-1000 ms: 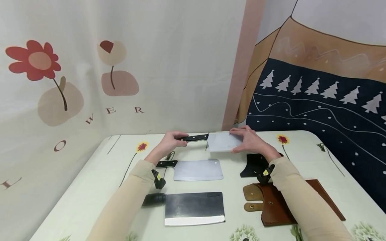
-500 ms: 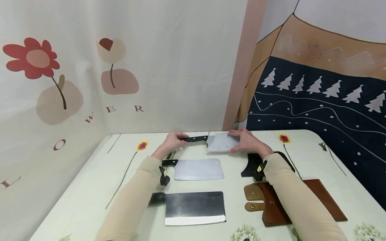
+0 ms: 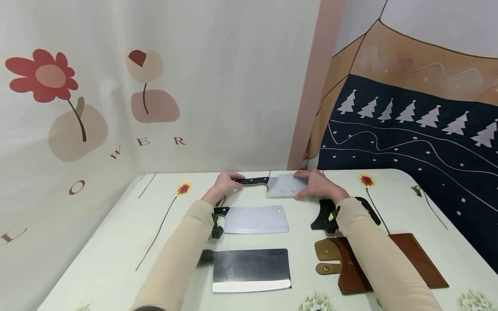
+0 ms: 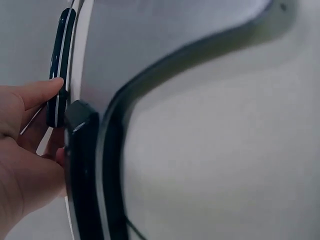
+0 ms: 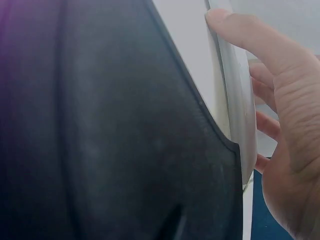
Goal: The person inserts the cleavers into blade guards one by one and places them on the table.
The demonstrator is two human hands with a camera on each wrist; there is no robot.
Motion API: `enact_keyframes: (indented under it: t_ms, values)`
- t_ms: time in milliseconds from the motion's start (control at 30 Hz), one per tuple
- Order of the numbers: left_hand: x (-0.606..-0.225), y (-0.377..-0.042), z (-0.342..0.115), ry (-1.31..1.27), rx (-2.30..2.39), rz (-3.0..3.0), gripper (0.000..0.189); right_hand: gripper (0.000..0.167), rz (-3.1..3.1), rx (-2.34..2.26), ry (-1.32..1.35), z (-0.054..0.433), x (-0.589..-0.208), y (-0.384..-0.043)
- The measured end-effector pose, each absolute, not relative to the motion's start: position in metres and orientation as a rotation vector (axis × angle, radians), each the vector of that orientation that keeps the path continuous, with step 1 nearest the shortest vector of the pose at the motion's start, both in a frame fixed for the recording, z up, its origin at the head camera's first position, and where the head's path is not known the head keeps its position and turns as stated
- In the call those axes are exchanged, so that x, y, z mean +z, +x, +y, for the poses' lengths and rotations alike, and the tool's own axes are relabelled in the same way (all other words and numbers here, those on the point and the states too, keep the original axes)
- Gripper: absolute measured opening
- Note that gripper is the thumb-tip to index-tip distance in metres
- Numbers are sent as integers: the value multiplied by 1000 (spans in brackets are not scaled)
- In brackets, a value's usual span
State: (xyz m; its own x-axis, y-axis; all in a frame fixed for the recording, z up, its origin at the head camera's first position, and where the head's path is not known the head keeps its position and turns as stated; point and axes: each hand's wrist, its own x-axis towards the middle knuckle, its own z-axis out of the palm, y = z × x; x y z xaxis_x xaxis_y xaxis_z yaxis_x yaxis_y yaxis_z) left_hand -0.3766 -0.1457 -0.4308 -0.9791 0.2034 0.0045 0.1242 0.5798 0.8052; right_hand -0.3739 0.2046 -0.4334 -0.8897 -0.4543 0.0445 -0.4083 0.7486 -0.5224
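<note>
At the back of the table is a cleaver with a black riveted handle [image 3: 253,181], a translucent white blade guard [image 3: 287,185] over most of its blade. My left hand [image 3: 227,185] pinches the handle's end; in the left wrist view the thumb lies on the black handle [image 4: 61,55]. My right hand [image 3: 320,185] holds the far end of the guard, thumb at the near edge and fingers behind it, as the right wrist view shows. A second, bare-bladed cleaver [image 3: 256,219] lies just in front, its handle partly behind my left wrist.
A large dark cleaver [image 3: 250,270] lies nearest me, its handle partly hidden by my left sleeve. On the right, under my right arm, are a black sheath [image 3: 322,218] and a brown leather sheath [image 3: 416,259] with snap straps. A curtain [image 3: 233,86] hangs behind the table.
The guarded cleaver has come down slightly and lies flatter at the table's back. Both forearms have swung inward a little; both hands keep their hold.
</note>
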Motion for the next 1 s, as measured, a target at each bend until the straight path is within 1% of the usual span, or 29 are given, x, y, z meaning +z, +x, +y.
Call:
enact_keyframes:
  t_ms: [300, 567, 767, 1000]
  values:
    - [-431, -377, -142, 233, 1335, 2718, 39, 82, 2826, -794, -697, 204, -433, -375]
    - [-429, -373, -148, 192, 1363, 2694, 43, 88, 2829, -742, -695, 206, -430, -368]
    - [-414, -363, -172, 172, 1424, 2623, 53, 91, 2790, -848, -670, 212, -422, -356]
    - [-387, -342, -204, 314, 1416, 2605, 55, 87, 2754, -960, -744, 224, -404, -327]
